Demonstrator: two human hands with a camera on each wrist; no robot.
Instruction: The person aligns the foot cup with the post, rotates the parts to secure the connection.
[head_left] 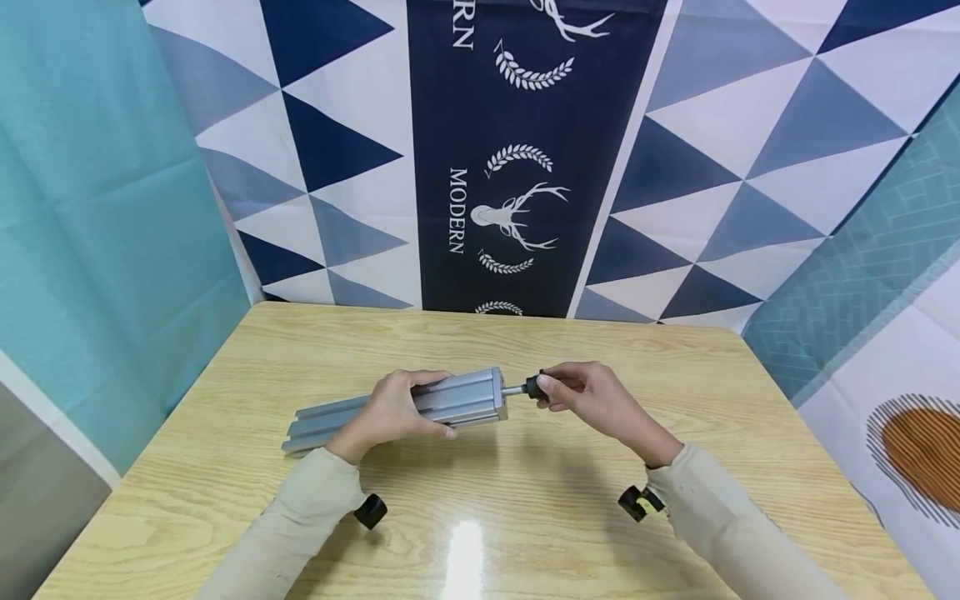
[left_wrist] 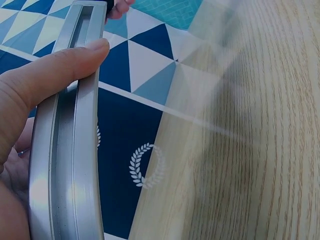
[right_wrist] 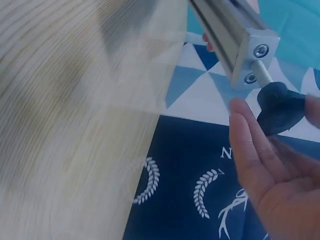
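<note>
A long grey aluminium profile (head_left: 468, 398) with slotted sides is held tilted over the table, its right end raised. My left hand (head_left: 393, 410) grips it around the middle, the thumb (left_wrist: 75, 60) lying across a slot in the left wrist view. From the end plate (right_wrist: 256, 50), which carries two screws, sticks out a threaded stud (right_wrist: 261, 73). On that stud sits a black levelling foot (right_wrist: 281, 107) with a round, flared base. My right hand (head_left: 596, 402) pinches the foot between thumb and fingers. Part of the stud shows between plate and foot.
Beneath both hands lies a wood-grain table (head_left: 465, 500). A patterned cloth (head_left: 495, 167) hangs behind its back edge, and a teal cloth (head_left: 82, 208) at the left. Black wrist cameras (head_left: 371, 511) stick out from both sleeves.
</note>
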